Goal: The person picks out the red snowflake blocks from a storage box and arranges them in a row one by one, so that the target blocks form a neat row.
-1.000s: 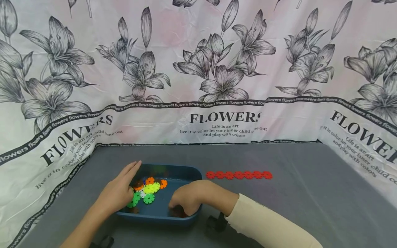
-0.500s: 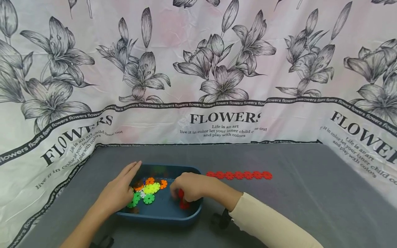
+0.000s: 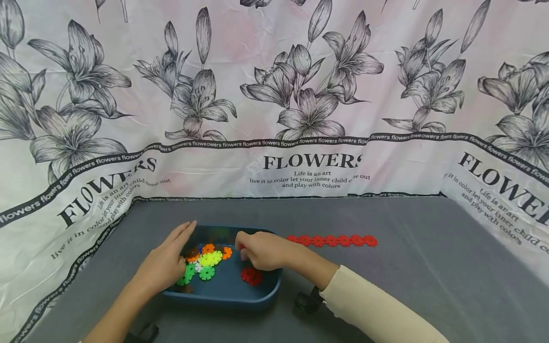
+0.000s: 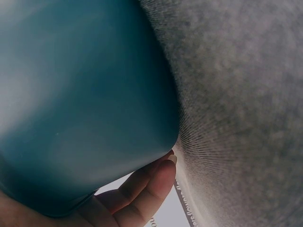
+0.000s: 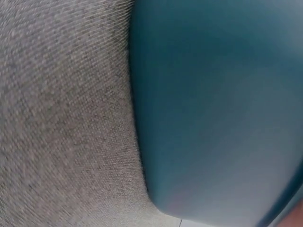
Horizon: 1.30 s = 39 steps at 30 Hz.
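A dark blue plastic bin stands on the grey table, also filling much of both wrist views. My left hand grips its left end, the thumb at the rim; its fingers lie along the outer wall in the left wrist view. Over the bin's right part, my right hand has curled fingers, with a sliver of red disc between them, mostly hidden. Below this hand, red notched interlocking discs lie on the bin floor. Yellow discs, green discs and orange discs are heaped at the left.
A straight chain of joined red discs lies on the table behind and right of the bin, its left end partly behind the right wrist. A flower-printed cloth hangs along the table's back and sides.
My right hand has risen from the bin's near right corner toward its far side, uncovering red discs on the floor. My left hand stays on the bin. The view has shifted very slightly.
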Motion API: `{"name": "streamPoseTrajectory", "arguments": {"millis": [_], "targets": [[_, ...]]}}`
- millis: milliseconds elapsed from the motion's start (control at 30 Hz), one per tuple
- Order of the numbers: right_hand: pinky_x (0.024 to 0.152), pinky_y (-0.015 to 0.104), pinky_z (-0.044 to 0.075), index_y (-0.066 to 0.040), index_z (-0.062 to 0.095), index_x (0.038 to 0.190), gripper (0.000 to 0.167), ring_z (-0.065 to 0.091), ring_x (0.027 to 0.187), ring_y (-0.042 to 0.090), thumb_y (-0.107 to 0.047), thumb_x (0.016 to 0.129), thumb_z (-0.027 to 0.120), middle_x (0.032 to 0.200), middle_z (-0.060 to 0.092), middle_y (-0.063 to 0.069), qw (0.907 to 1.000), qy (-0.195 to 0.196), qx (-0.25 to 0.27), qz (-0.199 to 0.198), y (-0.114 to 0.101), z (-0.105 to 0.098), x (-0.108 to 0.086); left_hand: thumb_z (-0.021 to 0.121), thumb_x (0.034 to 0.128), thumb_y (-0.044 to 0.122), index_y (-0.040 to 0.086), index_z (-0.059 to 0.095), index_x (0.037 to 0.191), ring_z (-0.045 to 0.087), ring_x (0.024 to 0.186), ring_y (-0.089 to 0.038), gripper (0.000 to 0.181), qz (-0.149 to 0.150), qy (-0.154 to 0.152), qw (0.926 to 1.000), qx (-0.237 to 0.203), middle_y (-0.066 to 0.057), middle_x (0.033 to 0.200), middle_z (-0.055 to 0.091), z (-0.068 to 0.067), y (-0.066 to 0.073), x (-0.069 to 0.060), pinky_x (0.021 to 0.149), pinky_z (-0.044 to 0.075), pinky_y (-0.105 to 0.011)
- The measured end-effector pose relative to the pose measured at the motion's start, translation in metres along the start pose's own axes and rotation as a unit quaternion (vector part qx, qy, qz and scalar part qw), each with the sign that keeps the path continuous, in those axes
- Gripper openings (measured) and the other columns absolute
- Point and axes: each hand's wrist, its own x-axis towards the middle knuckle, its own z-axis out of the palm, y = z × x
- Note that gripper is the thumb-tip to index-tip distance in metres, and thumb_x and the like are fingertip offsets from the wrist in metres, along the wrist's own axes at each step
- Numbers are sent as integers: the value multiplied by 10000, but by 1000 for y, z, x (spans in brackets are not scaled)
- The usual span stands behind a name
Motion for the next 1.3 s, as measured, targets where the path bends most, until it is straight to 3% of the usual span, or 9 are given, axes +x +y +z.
{"name": "streamPoseTrajectory", "arguments": {"millis": [167,400,500,667,1067,1300], "targets": [[628,229,444,-115,470,1066,51,528,667,99,-98,1041,511,912,665,-32,9998,68,199,-75,1,-1,-2,465,784,-157,79,275,1593,237,438,-100,865,-4,8,10000,-2,-187,1586,277,-1,1,1,430,252,-271],[612,212,449,-149,686,844,101,504,663,61,-121,872,779,761,589,-109,9932,854,82,-781,3,-2,-7,468,781,-160,84,275,1594,236,439,-101,871,-16,27,10000,54,-185,1583,282,-1,0,1,432,247,-270],[605,220,472,-107,721,935,128,528,642,65,-125,843,808,745,593,-109,9905,1143,479,-589,3,-3,-9,470,780,-162,87,272,1596,239,438,-101,875,-29,22,10000,57,-185,1584,281,-1,-1,0,431,249,-269],[595,231,514,-77,724,1001,119,580,614,55,-88,887,755,763,674,-79,9839,1376,1099,-316,5,-3,-14,474,781,-161,90,269,1597,244,438,-99,878,-46,-16,10000,3,-187,1587,273,0,-2,0,430,255,-269],[606,236,506,-69,745,1029,143,573,647,58,-6,943,649,852,720,13,9837,1471,991,-279,7,-5,-22,480,777,-163,87,279,1593,239,443,-100,877,-59,13,10000,-9,-189,1580,285,0,0,0,434,252,-268],[639,263,549,-68,715,976,91,665,699,117,-6,914,691,876,722,-8,9729,1572,1697,-50,9,-6,-28,479,774,-164,86,281,1593,242,444,-101,878,-61,1,10000,-2,-187,1580,286,0,1,0,433,253,-267]]}}
